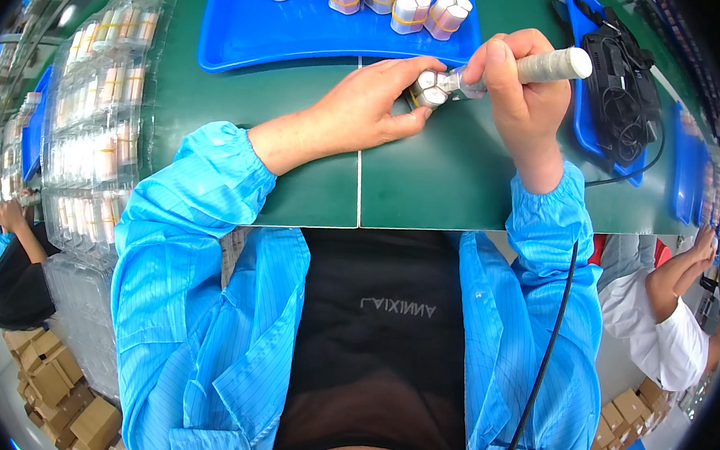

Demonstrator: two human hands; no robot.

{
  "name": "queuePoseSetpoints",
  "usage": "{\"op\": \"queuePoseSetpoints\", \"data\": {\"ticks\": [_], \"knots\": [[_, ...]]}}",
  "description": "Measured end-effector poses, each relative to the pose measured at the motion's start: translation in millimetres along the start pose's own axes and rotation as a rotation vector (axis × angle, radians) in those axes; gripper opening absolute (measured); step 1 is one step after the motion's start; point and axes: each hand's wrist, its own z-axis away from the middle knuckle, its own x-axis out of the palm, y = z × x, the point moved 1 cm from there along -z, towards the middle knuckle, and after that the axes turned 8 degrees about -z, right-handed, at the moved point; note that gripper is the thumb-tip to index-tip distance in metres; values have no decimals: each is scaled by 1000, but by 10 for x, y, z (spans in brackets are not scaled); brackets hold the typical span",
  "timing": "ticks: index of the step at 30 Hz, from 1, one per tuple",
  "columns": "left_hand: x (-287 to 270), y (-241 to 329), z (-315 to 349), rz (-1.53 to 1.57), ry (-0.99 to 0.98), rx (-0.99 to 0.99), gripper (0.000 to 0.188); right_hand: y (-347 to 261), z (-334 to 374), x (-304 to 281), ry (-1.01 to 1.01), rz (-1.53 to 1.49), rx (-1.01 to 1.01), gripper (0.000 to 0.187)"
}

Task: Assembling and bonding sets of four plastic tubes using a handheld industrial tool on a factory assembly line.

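Observation:
My left hand (348,110) reaches across the green worktop, its fingers and thumb closed around a bundle of white-ended cylinders (430,93). The ends of the bundle face up, and most of its body is hidden. In my right hand (526,107) is a thick pale stick-shaped tool (559,65), slanting down to the left. Its narrower clear end is at the top of the bundle; whether they touch, I cannot tell. Behind my hands, a blue tray (306,47) holds several similar cylinder bundles (411,9), each with a yellow band around it.
Clear plastic trays of cylinder bundles (103,103) line the left side. A black bag with cables (620,85) lies in another blue tray at the right. A black cable (538,374) hangs over my right sleeve. People sit on both sides, with cardboard boxes (96,424) on the floor.

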Motion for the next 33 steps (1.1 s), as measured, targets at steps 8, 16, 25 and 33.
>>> {"op": "queuePoseSetpoints", "data": {"ticks": [8,16,25,33], "knots": [[1,-20,3,-26,8,26,57,-53,1,-1,61,-22,34,14],[-4,-10,-11,-42,3,16,57,37,-15,18,18,6,-1,14],[-127,-106,-56,870,-156,-257,53,-55,-166,-166,382,-65,-1,25],[-286,-90,-37,1409,-182,-315,53,241,22,67,120,209,44,23]]}}
